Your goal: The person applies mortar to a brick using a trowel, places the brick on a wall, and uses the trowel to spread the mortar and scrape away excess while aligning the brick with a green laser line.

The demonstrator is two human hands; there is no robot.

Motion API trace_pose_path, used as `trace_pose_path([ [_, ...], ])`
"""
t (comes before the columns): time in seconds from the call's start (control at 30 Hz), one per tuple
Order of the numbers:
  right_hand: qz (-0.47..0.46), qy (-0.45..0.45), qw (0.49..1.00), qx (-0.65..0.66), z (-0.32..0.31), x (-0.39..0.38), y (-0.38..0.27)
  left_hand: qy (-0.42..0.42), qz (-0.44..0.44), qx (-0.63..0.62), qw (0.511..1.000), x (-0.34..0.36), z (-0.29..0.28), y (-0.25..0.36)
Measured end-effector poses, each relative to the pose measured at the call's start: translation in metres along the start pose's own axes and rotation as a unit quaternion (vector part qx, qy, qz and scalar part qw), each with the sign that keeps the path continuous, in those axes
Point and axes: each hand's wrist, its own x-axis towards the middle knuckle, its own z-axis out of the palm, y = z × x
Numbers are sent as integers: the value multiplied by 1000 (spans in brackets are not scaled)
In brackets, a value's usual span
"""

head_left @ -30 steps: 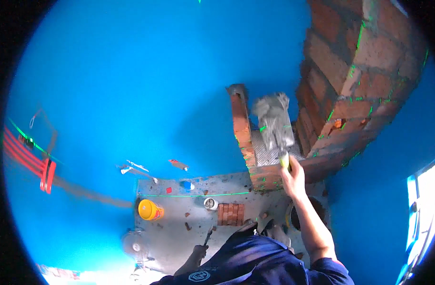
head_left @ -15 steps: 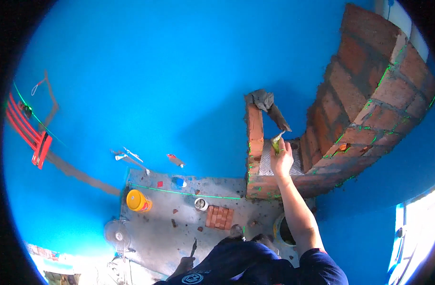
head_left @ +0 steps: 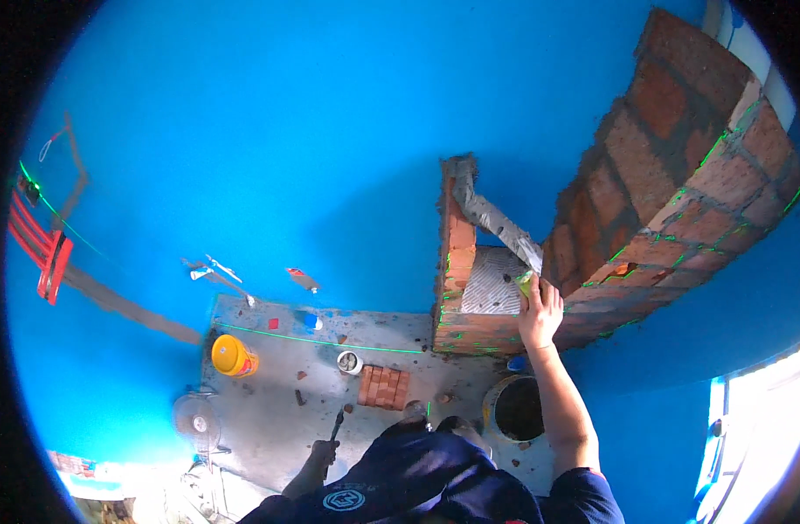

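A: Where's the trowel [head_left: 503,224]?

B: Over the gap in the brickwork [head_left: 666,166]. Its grey blade slants up and left toward the mortar [head_left: 459,164] capping the brickwork's narrow left side. I can't tell whether the two touch.

A: And the right hand [head_left: 540,316]?

B: Clasped around the trowel's yellow-green handle, at the brickwork's gap.

A: What about the left hand [head_left: 324,451]?

B: Well to the left of the brickwork and lower in view, curled around a dark tool [head_left: 338,424] that points upward. Which kind, I can't make out.

A: What else is around?

B: A ridged white panel [head_left: 491,284] sits within the brickwork's gap. A tub [head_left: 490,407] stands near the brickwork's foot. Left of the brickwork, going outward, come stacked bricks [head_left: 384,387], a white pot [head_left: 349,365], a yellow bucket [head_left: 230,356] and a fan [head_left: 198,423].
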Motion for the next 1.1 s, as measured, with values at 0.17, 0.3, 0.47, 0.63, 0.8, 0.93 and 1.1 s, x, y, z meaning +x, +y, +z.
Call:
trace_pose_path([
  [0.17, 20, -58, 998, -30, -35, -17, 19, 31, -20, 77, 996, 4, 23, 38],
  [0.3, 117, -57, 986, 104, -49, -19, -6, -12, 38, 55, 998, -3, 20, 45],
  [0.47, 165, -24, 953, 251, -32, 15, -52, 0, 6, 79, 997, -8, 20, 55],
  [0.63, 114, -5, 971, 209, 18, -7, -65, 8, -33, 54, 998, 4, 11, 50],
  [0.8, 92, -28, 991, 97, 25, -45, -43, 36, -35, 83, 995, 3, 15, 43],
  [0.93, 56, -19, 998, 9, 7, -56, -34, 0, -25, 33, 999, 11, 10, 26],
  [1.1, 96, -47, 994, 30, -13, -79, -26, -13, -22, 45, 999, 33, 16, 13],
])
